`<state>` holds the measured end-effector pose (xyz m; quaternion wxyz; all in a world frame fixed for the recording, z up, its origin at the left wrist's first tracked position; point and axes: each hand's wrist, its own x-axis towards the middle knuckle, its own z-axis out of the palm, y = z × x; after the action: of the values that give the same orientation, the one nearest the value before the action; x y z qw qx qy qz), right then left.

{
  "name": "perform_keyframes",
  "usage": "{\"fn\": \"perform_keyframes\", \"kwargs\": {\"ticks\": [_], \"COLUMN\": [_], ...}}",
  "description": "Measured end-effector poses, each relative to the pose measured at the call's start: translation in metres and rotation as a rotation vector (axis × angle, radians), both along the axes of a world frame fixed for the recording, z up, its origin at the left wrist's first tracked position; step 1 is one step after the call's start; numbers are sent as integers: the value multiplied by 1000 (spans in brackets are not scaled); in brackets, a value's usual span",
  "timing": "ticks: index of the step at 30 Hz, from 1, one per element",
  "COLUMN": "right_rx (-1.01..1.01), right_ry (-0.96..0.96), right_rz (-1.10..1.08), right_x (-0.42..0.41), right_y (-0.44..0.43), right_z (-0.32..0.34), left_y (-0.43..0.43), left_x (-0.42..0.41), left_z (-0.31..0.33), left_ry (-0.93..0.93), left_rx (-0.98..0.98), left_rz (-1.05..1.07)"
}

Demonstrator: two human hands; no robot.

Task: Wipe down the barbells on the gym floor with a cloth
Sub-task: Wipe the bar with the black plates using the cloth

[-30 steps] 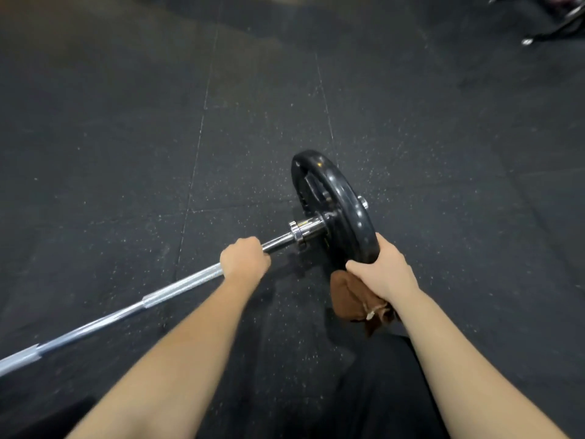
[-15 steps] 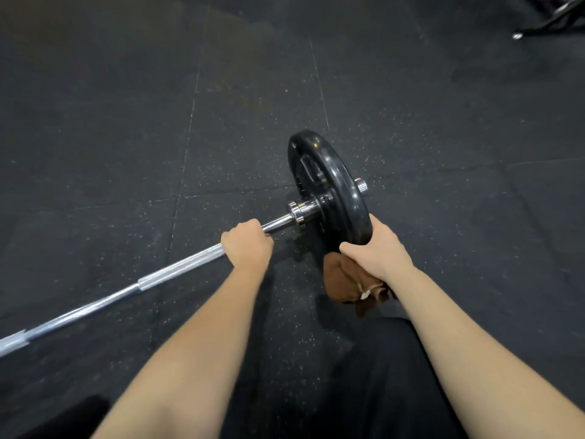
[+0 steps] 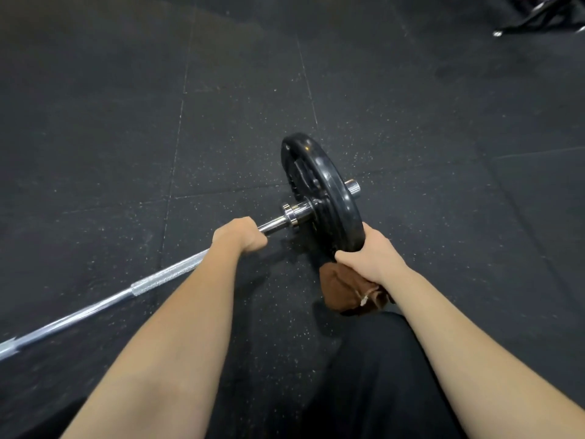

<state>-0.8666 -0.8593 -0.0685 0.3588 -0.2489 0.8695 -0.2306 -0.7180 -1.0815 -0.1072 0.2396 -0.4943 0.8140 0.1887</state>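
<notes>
Barbell (image 3: 164, 274): chrome bar lying low across the rubber floor (image 3: 126, 122), running from the lower left edge of view up to its loaded end at centre.
Plate (image 3: 332, 198): one black disc standing on edge on the bar's sleeve, with the sleeve tip (image 3: 352, 186) poking out on the far side.
Collar (image 3: 296, 213): bright ring on the bar just inside the plate and just ahead of the left hand.
Left hand (image 3: 237, 236): wrapped overhand round the bar and clamped tight, probably to stop the bar rolling while the plate is rubbed.
Right hand (image 3: 370, 255): fingers curled over the plate's near lower rim, with the cloth trapped under the palm.
Cloth (image 3: 345, 286): brown and bunched, its loose part hanging below the right hand. Whether it covers the rim under the fingers cannot be told.
Step in hand: most likely wiping the plate's edge, with the bar shaft left for after.
Hazard: the plate could turn on the sleeve under pressure, hence the two-handed brace.
Trouser leg (image 3: 373, 375): dark, directly below the cloth.
Other equipment (image 3: 538, 17): indistinct metal frame at the far upper right, well apart.
</notes>
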Motion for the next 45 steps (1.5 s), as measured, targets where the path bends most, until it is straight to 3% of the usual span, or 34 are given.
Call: {"fn": "perform_keyframes", "kwargs": {"ticks": [4,11,14,17,19,22,24,27,37,41,45], "right_rx": [150,-454,-555,-522,-538,-556,-466,-327,-547,-637,-542], "right_ry": [123,565,537,521,488,545,655,774,1113,1175,1134], "right_rz": [-73,-99,-25,77,90,169,264,283,522,543,425], "right_x": [13,62,76,81,84,91,92,94,96,88,78], "right_y": [-6,-34,-52,-66,-81,-120,-147,-166,-162,-170,-172], "right_z": [17,61,54,36,25,4,-23,-55,-83,-83,-79], "left_y": [0,-12,-18,-32,-44,-44,-41,-43,-41,-43,-40], "left_x": [5,22,41,77,109,143,147,141,145,147,148], "left_z": [-3,0,7,12,11,3,-4,-10,-7,-5,-7], "left_ry": [36,149,348,540,410,115,45,40,103,114,127], "left_rx": [-73,112,198,2,-146,-7,13,43,50,92,63], "left_rz": [-18,-62,-46,121,232,287,251,250,236,254,250]}}
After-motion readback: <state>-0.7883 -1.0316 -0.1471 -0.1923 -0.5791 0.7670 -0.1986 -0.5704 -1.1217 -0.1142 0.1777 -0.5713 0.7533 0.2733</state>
